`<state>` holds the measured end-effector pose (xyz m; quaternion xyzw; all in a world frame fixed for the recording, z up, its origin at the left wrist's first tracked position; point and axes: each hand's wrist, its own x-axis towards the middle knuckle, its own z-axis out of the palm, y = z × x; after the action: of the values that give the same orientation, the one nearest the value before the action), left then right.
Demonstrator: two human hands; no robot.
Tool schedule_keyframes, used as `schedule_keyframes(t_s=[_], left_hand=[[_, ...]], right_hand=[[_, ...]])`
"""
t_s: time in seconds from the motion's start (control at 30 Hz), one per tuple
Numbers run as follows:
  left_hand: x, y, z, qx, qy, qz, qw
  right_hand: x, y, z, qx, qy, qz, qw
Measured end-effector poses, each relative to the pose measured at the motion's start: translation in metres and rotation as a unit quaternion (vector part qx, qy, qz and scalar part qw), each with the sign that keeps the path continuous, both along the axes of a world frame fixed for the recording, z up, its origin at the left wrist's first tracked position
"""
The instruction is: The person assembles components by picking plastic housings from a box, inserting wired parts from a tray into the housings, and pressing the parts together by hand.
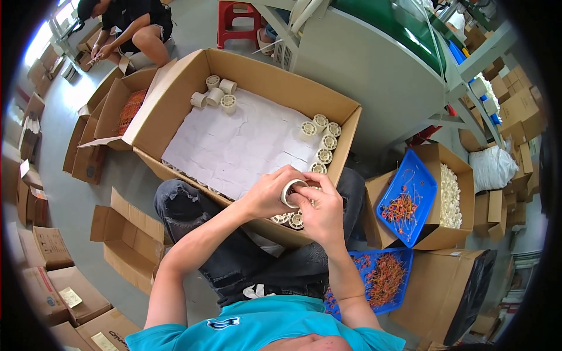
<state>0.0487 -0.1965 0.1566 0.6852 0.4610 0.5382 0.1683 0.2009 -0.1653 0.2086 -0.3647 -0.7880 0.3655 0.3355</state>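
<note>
Holding white tube | left hand: grip clasping it | right hand: grip pinching rim (over the carton)

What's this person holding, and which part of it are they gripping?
A white, hollow cylindrical part: the left hand grips its outer wall; the right hand is at its open end.

white ring partly hidden, co-worker cut off
</note>
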Motion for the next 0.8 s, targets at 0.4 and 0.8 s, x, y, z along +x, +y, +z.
schedule_keyframes(t_s=[0.4,0.8], left_hand=[[0.0,-0.003,-0.003,-0.07,0.067,-0.005,0.995],[0.002,0.005,-0.002,-0.062,0.095,-0.01,0.994]], right_hand=[[0.001,0.003,-0.024,0.02,0.059,0.009,0.998],[0.005,0.01,-0.031,0.022,0.081,0.006,0.996]])
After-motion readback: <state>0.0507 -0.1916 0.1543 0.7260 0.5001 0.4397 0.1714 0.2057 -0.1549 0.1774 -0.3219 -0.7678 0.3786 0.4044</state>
